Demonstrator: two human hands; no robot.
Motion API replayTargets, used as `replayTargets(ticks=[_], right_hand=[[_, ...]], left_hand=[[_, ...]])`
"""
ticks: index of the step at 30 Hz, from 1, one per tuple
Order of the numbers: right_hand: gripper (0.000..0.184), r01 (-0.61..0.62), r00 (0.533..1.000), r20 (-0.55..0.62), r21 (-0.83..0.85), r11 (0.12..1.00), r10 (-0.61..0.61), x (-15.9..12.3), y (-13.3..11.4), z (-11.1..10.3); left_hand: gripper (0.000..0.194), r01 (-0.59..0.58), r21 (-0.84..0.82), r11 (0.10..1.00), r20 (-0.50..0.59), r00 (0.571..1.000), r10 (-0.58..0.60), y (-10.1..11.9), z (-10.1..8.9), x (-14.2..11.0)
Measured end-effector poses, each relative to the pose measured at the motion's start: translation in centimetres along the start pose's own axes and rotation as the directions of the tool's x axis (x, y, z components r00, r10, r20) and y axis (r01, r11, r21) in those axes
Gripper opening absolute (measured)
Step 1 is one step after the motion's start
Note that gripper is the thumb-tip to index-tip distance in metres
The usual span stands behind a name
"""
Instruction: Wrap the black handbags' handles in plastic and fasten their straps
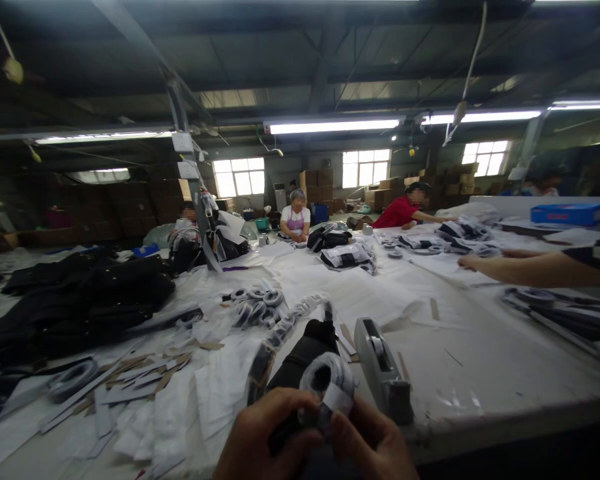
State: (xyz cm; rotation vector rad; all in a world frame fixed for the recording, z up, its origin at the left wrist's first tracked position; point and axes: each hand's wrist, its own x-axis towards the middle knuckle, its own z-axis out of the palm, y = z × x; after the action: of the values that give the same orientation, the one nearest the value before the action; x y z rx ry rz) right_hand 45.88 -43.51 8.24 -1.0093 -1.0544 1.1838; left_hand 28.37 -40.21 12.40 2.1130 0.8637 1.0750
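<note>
Between my two hands is a coiled strap in white wrapping (336, 375), held up above the table's near edge. My left hand (267, 433) pinches its lower left side, with thumb and forefinger on the wrap. From the right, the fingers of my right hand (367, 437) close on the coil's lower part. Just behind the coil lies a black bag (303, 350), and its handle (287, 327) arches up in clear and white wrapping. A grey tape dispenser (383, 370) stands right of the bag. The lower parts of both hands run out of view.
Several wrapped coils (260, 303) lie beyond the bag. Black bags (80, 293) are heaped at left, near loose card strips (145, 380). A co-worker's arm (535, 267) reaches in from the right; other people sit across the table (460, 360). A blue box (566, 214) stands far right.
</note>
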Motion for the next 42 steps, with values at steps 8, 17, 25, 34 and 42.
replayTargets(ticks=[8, 17, 25, 34, 42], right_hand=[[0.045, -0.105, 0.992, 0.090, 0.252, 0.962, 0.084, 5.0, -0.1, 2.6], [0.042, -0.103, 0.979, 0.200, 0.375, 0.921, 0.028, 7.5, -1.5, 4.6], [0.046, -0.022, 0.977, 0.209, 0.285, 0.958, -0.039, 7.2, -2.8, 4.4], [0.040, 0.025, 0.992, 0.118, 0.224, 0.974, -0.053, 7.1, -2.7, 4.3], [0.044, -0.041, 0.996, 0.088, 0.217, 0.975, 0.023, 7.2, -2.3, 3.8]], left_hand=[[0.037, 0.234, 0.106, 0.967, -0.245, 0.948, -0.202, -1.4, -6.3, 4.4], [0.038, 0.371, -0.186, 0.910, -0.103, 0.913, -0.394, -0.9, -5.0, 5.5], [0.035, 0.367, -0.234, 0.900, -0.055, 0.919, -0.389, -1.1, -5.0, 6.0], [0.032, 0.381, -0.203, 0.902, 0.040, 0.924, -0.381, -1.9, -4.7, 6.5], [0.042, 0.382, -0.107, 0.918, 0.120, 0.921, -0.370, -2.0, -5.4, 6.7]])
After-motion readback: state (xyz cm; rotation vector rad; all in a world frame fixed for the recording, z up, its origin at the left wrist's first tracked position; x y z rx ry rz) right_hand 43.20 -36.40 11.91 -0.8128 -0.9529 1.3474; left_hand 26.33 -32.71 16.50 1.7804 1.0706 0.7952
